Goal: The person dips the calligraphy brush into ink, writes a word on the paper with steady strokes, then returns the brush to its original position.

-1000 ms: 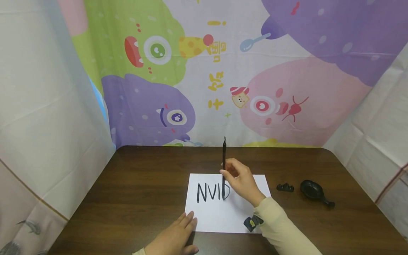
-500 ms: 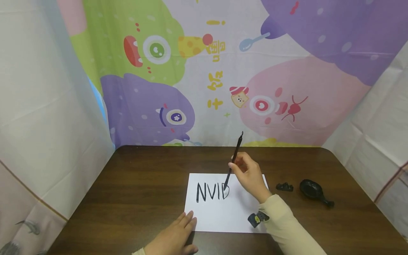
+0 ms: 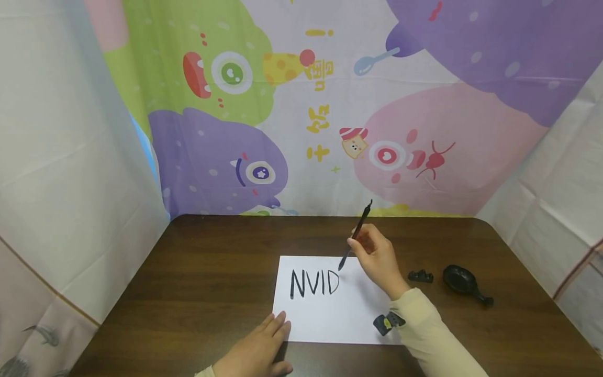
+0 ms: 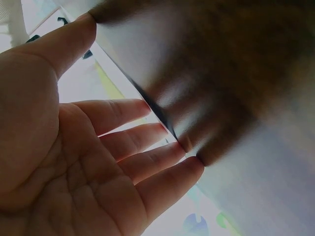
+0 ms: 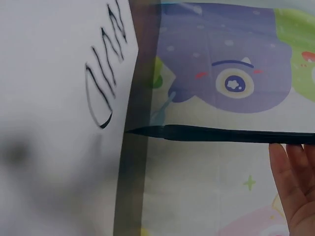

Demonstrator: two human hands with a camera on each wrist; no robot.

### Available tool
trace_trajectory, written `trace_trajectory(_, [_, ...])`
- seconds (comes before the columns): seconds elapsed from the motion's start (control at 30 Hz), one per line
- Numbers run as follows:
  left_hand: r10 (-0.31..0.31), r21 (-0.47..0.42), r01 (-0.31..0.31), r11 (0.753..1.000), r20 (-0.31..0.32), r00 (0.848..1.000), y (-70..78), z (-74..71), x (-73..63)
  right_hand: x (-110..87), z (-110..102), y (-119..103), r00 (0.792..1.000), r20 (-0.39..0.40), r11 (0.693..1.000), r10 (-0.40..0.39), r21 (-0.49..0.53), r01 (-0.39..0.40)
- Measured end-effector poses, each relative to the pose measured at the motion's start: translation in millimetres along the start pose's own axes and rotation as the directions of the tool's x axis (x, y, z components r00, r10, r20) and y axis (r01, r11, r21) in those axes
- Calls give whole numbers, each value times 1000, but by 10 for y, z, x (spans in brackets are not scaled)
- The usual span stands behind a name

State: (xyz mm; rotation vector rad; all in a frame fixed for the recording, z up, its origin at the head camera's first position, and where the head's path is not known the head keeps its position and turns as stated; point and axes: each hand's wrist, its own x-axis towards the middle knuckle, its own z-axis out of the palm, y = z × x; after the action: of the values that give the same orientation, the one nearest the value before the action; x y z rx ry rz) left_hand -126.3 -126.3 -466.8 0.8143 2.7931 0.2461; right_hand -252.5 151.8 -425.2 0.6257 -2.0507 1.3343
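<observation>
A sheet of white paper (image 3: 325, 322) lies on the dark wooden table, with the black letters "NVID" (image 3: 314, 284) painted across its upper part. My right hand (image 3: 377, 256) pinches the dark shaft of a writing brush (image 3: 361, 223). The brush leans up to the right, its tip just above the right side of the D in the head view. The right wrist view shows the pointed black bristles of the brush (image 5: 157, 132) and some fingers along its shaft. My left hand (image 3: 256, 345) lies with extended fingers, fingertips at the paper's lower left corner.
Right of the paper sit a small black brush rest (image 3: 421, 276) and a black ink dish (image 3: 459, 280) with a handle. A black wrist camera (image 3: 387, 323) hangs at my right sleeve over the paper. A cartoon-printed curtain (image 3: 311, 193) rises behind the table (image 3: 198, 283).
My right hand has moved up and right with the brush, which has tilted from upright. Its tip has left the D, now fully in view. My left hand stays in place.
</observation>
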Motion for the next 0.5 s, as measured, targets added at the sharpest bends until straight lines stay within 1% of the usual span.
trace_trajectory(0.17, [-1, 0, 1, 1000, 3, 1000, -4, -5, 3, -32, -26, 44, 1000, -11, 1000, 8, -14, -8])
trace_trajectory(0.33, [11, 12, -11, 1000, -19, 1000, -9, 7, -2, -60, -19, 59, 1000, -19, 997, 1, -83, -2])
trace_trajectory(0.4, [20, 22, -19, 1000, -35, 999, -13, 18, -5, -65, -14, 27, 1000, -19, 996, -9, -93, 8])
trace_trajectory(0.5, [26, 30, -24, 999, -48, 999, -17, 30, -6, -62, -15, -80, 1000, -14, 996, -23, -89, 21])
